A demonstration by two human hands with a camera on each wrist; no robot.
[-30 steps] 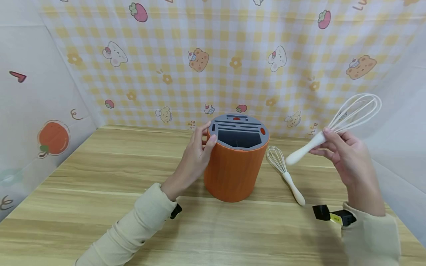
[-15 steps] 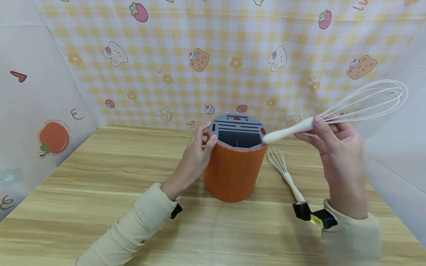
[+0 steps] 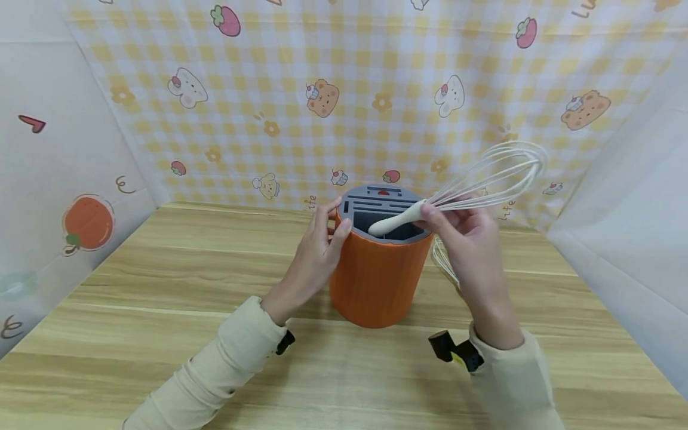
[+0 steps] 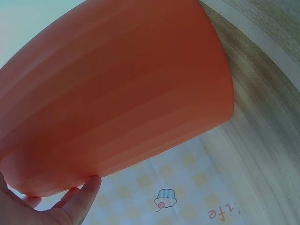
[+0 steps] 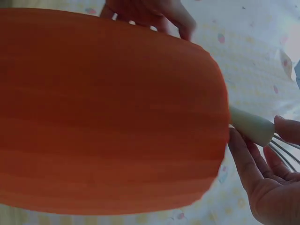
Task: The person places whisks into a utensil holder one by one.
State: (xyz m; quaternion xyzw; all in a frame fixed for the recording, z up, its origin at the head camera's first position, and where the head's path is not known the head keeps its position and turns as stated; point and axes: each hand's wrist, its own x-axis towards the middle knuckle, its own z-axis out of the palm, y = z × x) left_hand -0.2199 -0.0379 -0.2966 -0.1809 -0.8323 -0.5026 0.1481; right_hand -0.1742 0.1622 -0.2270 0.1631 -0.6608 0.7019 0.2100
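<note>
An orange round utensil holder [image 3: 376, 280] with a grey slotted top stands upright on the wooden table. At its upper left, my left hand [image 3: 316, 257] grips the side, thumb at the rim; the left wrist view shows those fingers [image 4: 84, 199] against the orange wall. My right hand [image 3: 475, 260] pinches a white whisk [image 3: 398, 221] where handle meets wires. The whisk is tilted, its handle end down at the large opening and its wire loops up to the right. In the right wrist view, part of the handle [image 5: 253, 125] is hidden behind the holder.
A smaller white whisk [image 3: 444, 261] lies on the table [image 3: 177, 310] right of the holder, mostly hidden by my right hand and wrist. A yellow checked cloth [image 3: 258, 77] hangs behind the table, with white cloth [image 3: 629, 239] at the sides.
My right hand has carried the whisk left from beside the holder to over its opening, handle end now lower at the opening. My left hand and the holder stay put.
</note>
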